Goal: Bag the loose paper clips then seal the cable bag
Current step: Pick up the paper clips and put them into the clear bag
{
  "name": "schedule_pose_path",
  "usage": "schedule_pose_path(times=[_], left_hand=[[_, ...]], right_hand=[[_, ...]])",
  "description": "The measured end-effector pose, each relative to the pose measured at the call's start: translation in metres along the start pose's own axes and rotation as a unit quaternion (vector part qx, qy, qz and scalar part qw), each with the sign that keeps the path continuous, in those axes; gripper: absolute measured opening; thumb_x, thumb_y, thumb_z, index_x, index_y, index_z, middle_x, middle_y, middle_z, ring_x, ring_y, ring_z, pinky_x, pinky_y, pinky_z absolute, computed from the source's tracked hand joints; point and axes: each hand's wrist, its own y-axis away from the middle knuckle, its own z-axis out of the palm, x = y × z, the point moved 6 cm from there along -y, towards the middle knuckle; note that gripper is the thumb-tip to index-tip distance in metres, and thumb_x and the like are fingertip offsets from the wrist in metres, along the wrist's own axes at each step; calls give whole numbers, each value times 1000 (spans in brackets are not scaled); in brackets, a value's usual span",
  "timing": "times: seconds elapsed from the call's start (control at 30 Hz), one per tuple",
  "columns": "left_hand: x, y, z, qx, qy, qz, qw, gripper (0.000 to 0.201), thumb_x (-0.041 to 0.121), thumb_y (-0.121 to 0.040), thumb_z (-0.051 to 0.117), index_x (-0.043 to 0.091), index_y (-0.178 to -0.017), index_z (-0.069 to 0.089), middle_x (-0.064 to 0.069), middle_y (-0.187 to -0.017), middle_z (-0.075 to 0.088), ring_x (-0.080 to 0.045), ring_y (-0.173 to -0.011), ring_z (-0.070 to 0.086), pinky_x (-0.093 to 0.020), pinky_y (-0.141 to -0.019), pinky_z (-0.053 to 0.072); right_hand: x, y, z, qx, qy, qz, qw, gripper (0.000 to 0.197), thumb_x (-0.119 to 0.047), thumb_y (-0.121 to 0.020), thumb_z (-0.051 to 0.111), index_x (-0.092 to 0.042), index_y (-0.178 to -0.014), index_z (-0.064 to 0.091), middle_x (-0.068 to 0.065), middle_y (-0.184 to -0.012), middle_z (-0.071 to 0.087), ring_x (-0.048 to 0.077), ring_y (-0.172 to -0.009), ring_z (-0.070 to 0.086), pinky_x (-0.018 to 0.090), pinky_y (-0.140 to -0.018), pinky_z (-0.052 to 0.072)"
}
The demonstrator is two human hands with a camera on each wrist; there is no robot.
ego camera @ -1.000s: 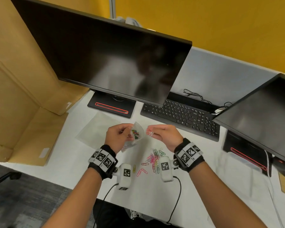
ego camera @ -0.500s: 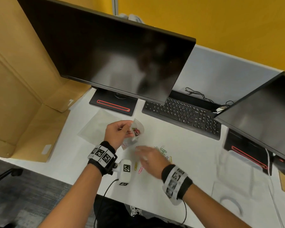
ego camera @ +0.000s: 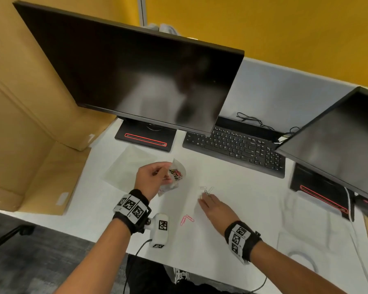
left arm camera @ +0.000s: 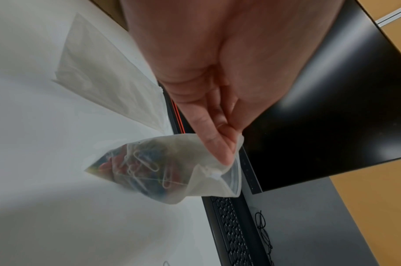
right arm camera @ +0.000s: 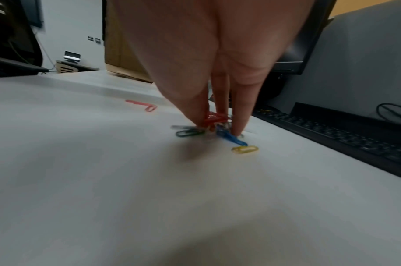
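Grabbing loose paper clips (right arm camera: 214,124)
The left hand (ego camera: 151,177) pinches the bag (left arm camera: 206,187); the right hand (ego camera: 216,206) pinches a clump. A loose pinch could drop some.

Had the keyboard (ego camera: 236,149) at the back of the table (ego camera: 200,251), tucked partly under the left monitor (ego camera: 136,77), with the right monitor (ego camera: 338,141) off to its right. Had a cardboard box (ego camera: 19,124) along the table's left side. Held the small bag (ego camera: 177,174) up in the left hand (ego camera: 153,179), clips inside, just right of a flat bag (ego camera: 125,166) lying on the table. Pinched loose paper clips (ego camera: 206,193) on the table under the right hand (ego camera: 217,209), in front of the keyboard. Spotted two more clips (ego camera: 187,220) nearer, between the wrists. Had the cable bag (ego camera: 302,247) flat at the far right.
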Motion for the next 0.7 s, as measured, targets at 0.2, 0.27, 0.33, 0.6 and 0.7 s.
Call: schedule_pose_path(times=[0.2,0.27,0.33,0.6,0.7], left_hand=[[3,6,13,-11,20,-12,1000,10,5,-91,66,10,-94,74,-6,-71,67,-13,-64,69,-29,-61,61],[3,7,17,-11,27,-12,1000,11,5,-91,65,10,-92,74,-6,-68,66,-16,-62,68,-26,-59,60],[2,6,19,-9,16,-5,1000,10,7,-92,65,10,-92,75,-9,-71,67,-21,-66,68,-26,-63,60],[-3,6,31,-13,9,-6,1000,12,4,-94,62,5,-95,73,-10,-70,65,-20,-65,64,-22,-63,59],[-4,6,32,-20,1,1,1000,15,4,-94,61,8,-94,75,-8,-68,66,-18,-63,63,-23,-64,59]], right_hand=[[36,-16,-23,18,-151,102,983,26,2,-81,61,-9,-101,73,8,-102,66,22,-93,65,23,-78,52],[57,-10,-40,95,-301,202,927,22,0,-85,61,-12,-95,77,3,-96,72,13,-85,66,17,-82,50],[67,-4,-63,167,-423,245,856,14,-5,-81,72,-14,-88,79,-3,-85,74,0,-71,66,7,-76,50],[38,-36,-128,232,-583,200,752,19,-8,-76,76,-25,-83,78,-8,-84,76,6,-82,70,25,-79,57],[19,-52,-131,215,-538,183,795,10,-13,-77,75,-22,-81,78,-8,-77,74,8,-70,69,27,-72,58]])
